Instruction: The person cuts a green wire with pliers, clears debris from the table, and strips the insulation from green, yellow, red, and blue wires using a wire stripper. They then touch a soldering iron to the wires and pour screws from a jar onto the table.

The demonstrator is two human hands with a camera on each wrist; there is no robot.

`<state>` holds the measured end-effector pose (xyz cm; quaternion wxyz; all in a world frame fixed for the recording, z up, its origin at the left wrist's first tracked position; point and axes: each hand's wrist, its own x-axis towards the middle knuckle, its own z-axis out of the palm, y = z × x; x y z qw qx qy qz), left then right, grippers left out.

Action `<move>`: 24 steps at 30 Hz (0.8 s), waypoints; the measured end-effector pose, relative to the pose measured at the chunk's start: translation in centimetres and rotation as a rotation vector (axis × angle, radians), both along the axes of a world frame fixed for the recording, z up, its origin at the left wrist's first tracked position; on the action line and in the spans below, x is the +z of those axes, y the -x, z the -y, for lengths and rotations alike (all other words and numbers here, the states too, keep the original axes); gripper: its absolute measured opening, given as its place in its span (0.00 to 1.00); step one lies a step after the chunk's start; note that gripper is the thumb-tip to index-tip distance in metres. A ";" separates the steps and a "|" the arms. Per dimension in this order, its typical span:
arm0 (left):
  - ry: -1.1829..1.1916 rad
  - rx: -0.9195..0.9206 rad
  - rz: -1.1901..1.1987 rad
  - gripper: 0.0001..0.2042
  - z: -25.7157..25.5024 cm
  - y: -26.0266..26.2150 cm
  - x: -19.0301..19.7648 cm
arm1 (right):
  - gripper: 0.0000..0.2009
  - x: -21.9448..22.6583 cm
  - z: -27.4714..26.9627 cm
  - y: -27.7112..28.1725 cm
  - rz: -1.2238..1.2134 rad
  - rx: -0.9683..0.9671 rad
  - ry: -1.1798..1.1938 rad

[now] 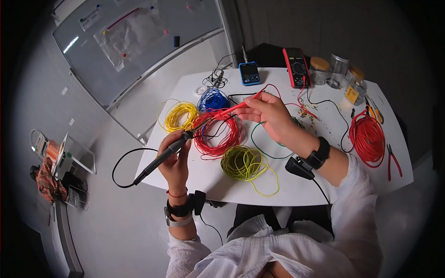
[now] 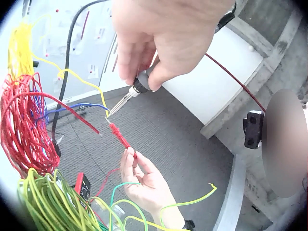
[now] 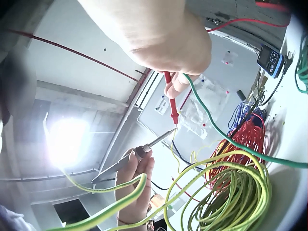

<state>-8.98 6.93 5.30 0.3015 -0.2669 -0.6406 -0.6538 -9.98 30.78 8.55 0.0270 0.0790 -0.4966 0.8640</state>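
Observation:
My left hand (image 1: 180,173) grips the dark handle of a soldering iron (image 1: 160,162), its metal shaft pointing up and to the right. With thumb and fingers, my right hand (image 1: 273,116) pinches a red test probe (image 1: 236,107). In the left wrist view the probe's thin tip comes right up to the end of the iron's metal shaft (image 2: 124,98). A yellow wire (image 2: 89,83) and a blue wire (image 2: 82,105) overlap that spot there. Below both tools lie a red wire coil (image 1: 218,146) and a yellow-green coil (image 1: 241,162).
Yellow (image 1: 181,116) and blue (image 1: 213,99) coils sit at the white table's left. A red multimeter (image 1: 296,67), a blue-edged screen device (image 1: 250,73) and lidded jars (image 1: 319,72) stand at the back. Pliers (image 1: 393,162) lie beside another red coil (image 1: 368,139); cables cross the table.

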 end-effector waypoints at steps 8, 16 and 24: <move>-0.001 0.014 0.002 0.12 0.0 -0.2 0.1 | 0.07 -0.1 0.2 -0.1 -0.005 0.015 -0.021; 0.005 0.039 -0.018 0.12 -0.2 -0.4 -0.4 | 0.08 0.1 0.6 -0.2 -0.018 -0.012 0.006; 0.003 0.072 -0.051 0.13 -0.6 -0.5 -0.8 | 0.08 0.0 0.8 -0.3 -0.028 -0.032 0.004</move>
